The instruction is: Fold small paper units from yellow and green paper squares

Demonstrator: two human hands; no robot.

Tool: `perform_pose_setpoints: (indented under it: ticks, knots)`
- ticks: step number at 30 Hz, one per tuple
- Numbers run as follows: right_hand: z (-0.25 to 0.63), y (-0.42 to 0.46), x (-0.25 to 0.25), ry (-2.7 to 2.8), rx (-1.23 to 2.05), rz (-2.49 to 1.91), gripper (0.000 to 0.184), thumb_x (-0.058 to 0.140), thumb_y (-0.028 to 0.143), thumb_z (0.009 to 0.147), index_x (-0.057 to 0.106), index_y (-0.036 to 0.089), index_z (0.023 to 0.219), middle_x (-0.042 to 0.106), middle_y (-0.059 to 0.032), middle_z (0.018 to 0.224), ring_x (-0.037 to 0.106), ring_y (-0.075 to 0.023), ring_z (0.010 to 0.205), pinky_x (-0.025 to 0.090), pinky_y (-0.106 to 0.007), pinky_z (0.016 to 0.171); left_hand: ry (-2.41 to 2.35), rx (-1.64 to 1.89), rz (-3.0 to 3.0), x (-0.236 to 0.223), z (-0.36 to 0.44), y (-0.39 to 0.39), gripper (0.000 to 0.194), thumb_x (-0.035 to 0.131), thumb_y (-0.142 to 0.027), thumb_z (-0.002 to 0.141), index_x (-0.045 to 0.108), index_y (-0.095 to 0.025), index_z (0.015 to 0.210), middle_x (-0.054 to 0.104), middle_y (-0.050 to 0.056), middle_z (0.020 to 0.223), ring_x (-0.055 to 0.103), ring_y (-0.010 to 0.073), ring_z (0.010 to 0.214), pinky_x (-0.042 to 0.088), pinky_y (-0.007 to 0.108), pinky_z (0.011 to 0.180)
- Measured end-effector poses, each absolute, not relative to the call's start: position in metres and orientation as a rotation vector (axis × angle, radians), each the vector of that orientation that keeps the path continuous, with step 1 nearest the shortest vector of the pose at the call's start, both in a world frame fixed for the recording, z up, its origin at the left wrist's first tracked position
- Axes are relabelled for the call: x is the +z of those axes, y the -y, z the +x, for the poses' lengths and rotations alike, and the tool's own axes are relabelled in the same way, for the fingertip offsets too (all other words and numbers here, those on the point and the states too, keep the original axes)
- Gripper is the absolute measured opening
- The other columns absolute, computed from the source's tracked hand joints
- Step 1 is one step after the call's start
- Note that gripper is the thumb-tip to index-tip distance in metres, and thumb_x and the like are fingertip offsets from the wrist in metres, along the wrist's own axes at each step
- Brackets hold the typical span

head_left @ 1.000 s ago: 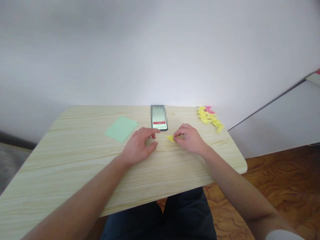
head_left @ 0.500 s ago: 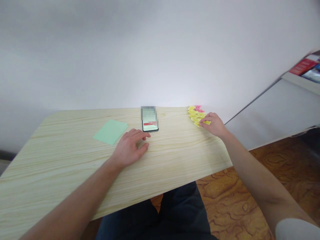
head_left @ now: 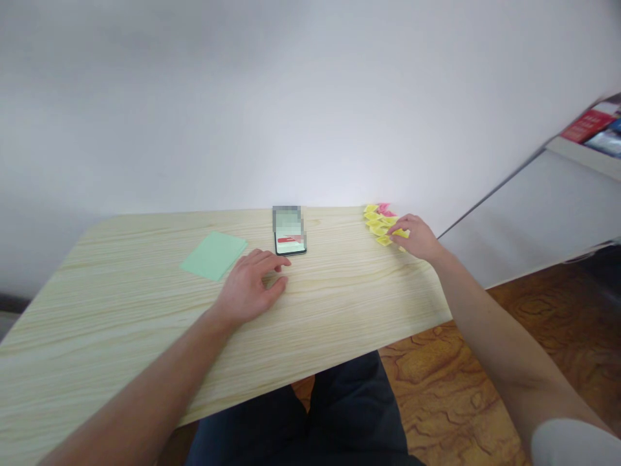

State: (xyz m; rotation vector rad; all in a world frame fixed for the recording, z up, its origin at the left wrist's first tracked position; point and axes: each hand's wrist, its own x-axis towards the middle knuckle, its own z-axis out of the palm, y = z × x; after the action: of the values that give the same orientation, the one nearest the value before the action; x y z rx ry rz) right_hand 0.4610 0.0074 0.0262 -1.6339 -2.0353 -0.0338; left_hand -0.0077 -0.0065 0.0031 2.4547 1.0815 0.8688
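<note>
Hands: two. Left hand [head_left: 252, 285] at mid-frame, palm down on the counter [head_left: 339, 298]; fingers loosely curled, thumb well parted from the index finger, gripping nothing. Right hand [head_left: 418, 239] right of centre, over the right end of the yellow folded papers [head_left: 385, 240]; thumb and index finger a small gap apart at a yellow piece. Cannot tell whether they have hold of it.

Counts: yellow folded papers, at least five, bunched in staggered rows right of centre; exact number uncertain, pieces overlap and the right hand hides some. Pink folded paper [head_left: 386, 210], at least one, at the upper edge of the bunch. Phone [head_left: 291, 247], one, centre, upper part pixelated, red bar on its screen. Green paper [head_left: 214, 255], one stack, left of centre; sheets not countable.

Surroundings: left index fingertip just below the phone; green paper just beside the left hand. Pale wall [head_left: 291, 103] fills the upper frame behind the counter. Shelf [head_left: 582, 157] at upper right carries a red item [head_left: 588, 125], partly blurred.
</note>
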Motion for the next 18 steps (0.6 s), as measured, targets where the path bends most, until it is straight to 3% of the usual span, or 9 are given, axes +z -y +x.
perform_pose_setpoints:
  ticks: [4, 7, 13, 16, 18]
  knots:
    - [0.442, 0.001, 0.048, 1.810, -0.071, -1.582, 0.012, 0.071, 0.026, 0.082, 0.079, 0.021, 0.089, 0.069, -0.0044, 0.091, 0.062, -0.0184, 0.080, 0.050, -0.035, 0.080, -1.078, 0.883, 2.454, -0.001, -0.009, 0.004, 0.025, 0.062, -0.028, 0.088, 0.070, -0.022, 0.111, 0.069, 0.005, 0.098, 0.061, 0.0243, 0.096, 0.048, 0.041, 0.091]
    - [0.404, 0.012, 0.057, 1.638, -0.095, -1.539, 0.012, 0.067, 0.024, 0.084, 0.077, 0.021, 0.090, 0.070, -0.0033, 0.088, 0.062, -0.0172, 0.077, 0.050, -0.033, 0.077, -1.090, 0.944, 2.446, -0.005, -0.010, 0.004, 0.022, 0.062, -0.027, 0.089, 0.071, -0.022, 0.109, 0.069, 0.004, 0.095, 0.061, 0.0236, 0.094, 0.048, 0.040, 0.090]
    - [0.280, 0.035, 0.039, 1.790, 0.281, -1.267, 0.014, 0.062, 0.019, 0.088, 0.075, 0.021, 0.094, 0.069, -0.0009, 0.081, 0.062, -0.0147, 0.075, 0.048, -0.029, 0.074, -1.298, 1.232, 2.394, -0.002, -0.014, -0.002, 0.014, 0.060, -0.025, 0.090, 0.072, -0.023, 0.098, 0.070, 0.003, 0.087, 0.062, 0.0230, 0.088, 0.048, 0.039, 0.088]
    - [0.223, 0.041, 0.028, 1.954, 0.453, -1.201, 0.015, 0.062, 0.020, 0.090, 0.076, 0.021, 0.096, 0.069, -0.0013, 0.084, 0.062, -0.0139, 0.075, 0.048, -0.028, 0.075, -1.631, 1.323, 2.305, 0.007, -0.027, -0.010, 0.017, 0.061, -0.026, 0.089, 0.073, -0.024, 0.101, 0.071, 0.005, 0.095, 0.061, 0.0282, 0.101, 0.044, 0.047, 0.099]
    - [0.194, 0.041, 0.025, 2.052, 0.520, -1.225, 0.017, 0.063, 0.021, 0.089, 0.076, 0.022, 0.101, 0.071, -0.0016, 0.089, 0.063, -0.0143, 0.078, 0.048, -0.027, 0.075, -1.881, 1.268, 2.207, 0.013, -0.042, -0.016, 0.023, 0.061, -0.029, 0.089, 0.072, -0.026, 0.108, 0.070, 0.008, 0.112, 0.056, 0.0341, 0.117, 0.042, 0.053, 0.103]
